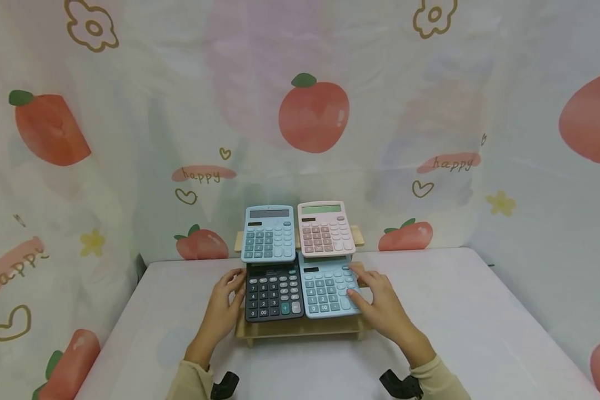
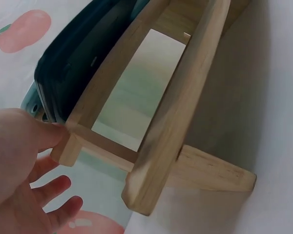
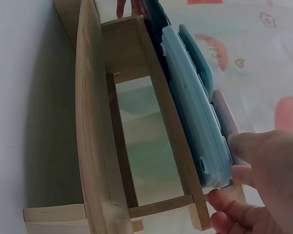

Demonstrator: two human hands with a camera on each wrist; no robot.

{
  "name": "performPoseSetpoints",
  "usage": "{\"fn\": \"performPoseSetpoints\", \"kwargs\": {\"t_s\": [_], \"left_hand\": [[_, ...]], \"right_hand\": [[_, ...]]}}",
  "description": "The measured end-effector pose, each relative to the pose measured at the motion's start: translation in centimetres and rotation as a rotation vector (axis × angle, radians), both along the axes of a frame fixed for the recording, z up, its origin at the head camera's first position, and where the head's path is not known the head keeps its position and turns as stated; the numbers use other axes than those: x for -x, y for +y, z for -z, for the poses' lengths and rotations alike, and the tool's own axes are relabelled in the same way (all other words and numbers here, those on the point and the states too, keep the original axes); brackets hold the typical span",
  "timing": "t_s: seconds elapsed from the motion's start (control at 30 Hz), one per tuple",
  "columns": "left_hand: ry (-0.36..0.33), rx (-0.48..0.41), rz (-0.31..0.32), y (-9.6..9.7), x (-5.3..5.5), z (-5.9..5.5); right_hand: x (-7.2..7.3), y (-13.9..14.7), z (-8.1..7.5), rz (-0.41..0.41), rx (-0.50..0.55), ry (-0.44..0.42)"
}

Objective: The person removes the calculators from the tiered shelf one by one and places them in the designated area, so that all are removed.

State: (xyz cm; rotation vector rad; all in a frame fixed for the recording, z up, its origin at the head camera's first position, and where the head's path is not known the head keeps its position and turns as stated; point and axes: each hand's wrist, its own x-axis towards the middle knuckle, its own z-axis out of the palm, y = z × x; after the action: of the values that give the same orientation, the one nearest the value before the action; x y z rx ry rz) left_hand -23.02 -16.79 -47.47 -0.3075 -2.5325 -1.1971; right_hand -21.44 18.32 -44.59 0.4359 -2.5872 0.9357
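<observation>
Both hands are at the rack now, one on each flank! The right hand (image 1: 387, 305) pinches the outer edge of a light blue, rectangular plastic calculator (image 1: 330, 291), thumb over the front keys, fingers bent round the side. Opposite, the left hand (image 1: 222, 308) looks looser: its nearest fingertip touches the corner by a black, rectangular plastic calculator (image 1: 275, 297), the others spread and gripping nothing I can see. Whether that fingertip bears on plastic or wood, I can't tell. Good handling here, to my eye, means a light right thumb, so no keys go down, and steady pressure along the edge rather than on the face. The left fingers would do well to brace the black one's side, level with the right, so neither of the pair skews or slides. Now the holder, right between the two sets of fingers: a pale wooden, open-framed stand (image 1: 300, 329), carrying four calculators in two rows. The lower pair, black and light blue, sits between the hands. Just beyond the right fingertips leans a pale pink plastic calculator (image 1: 325, 230) with a green-tinted screen; beyond the left fingertips, a sky-blue plastic calculator (image 1: 268, 236) with a grey screen. From here, the upper two hide the top edges of the lower pair.
</observation>
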Motion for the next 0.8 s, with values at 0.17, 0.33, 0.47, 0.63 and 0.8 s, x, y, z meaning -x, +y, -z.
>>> {"fn": "performPoseSetpoints", "kwargs": {"t_s": [0.17, 0.33, 0.47, 0.63, 0.8], "left_hand": [[-0.012, 0.001, -0.004, -0.3, -0.4, 0.4], [-0.012, 0.000, 0.006, -0.1, -0.6, 0.7], [-0.020, -0.011, 0.008, 0.0, -0.7, 0.7], [-0.033, -0.004, -0.003, -0.1, -0.6, 0.5], [-0.020, 0.001, -0.005, -0.1, -0.3, 0.2]], "right_hand": [[0.0, 0.0, 0.0, -0.010, 0.028, -0.085], [0.0, 0.4, -0.1, -0.007, 0.083, -0.168], [0.2, 0.9, -0.1, -0.086, 0.182, -0.265], [0.7, 1.6, 0.0, -0.233, 0.370, -0.386], [1.1, 2.1, 0.1, -0.290, 0.473, -0.471]]}}
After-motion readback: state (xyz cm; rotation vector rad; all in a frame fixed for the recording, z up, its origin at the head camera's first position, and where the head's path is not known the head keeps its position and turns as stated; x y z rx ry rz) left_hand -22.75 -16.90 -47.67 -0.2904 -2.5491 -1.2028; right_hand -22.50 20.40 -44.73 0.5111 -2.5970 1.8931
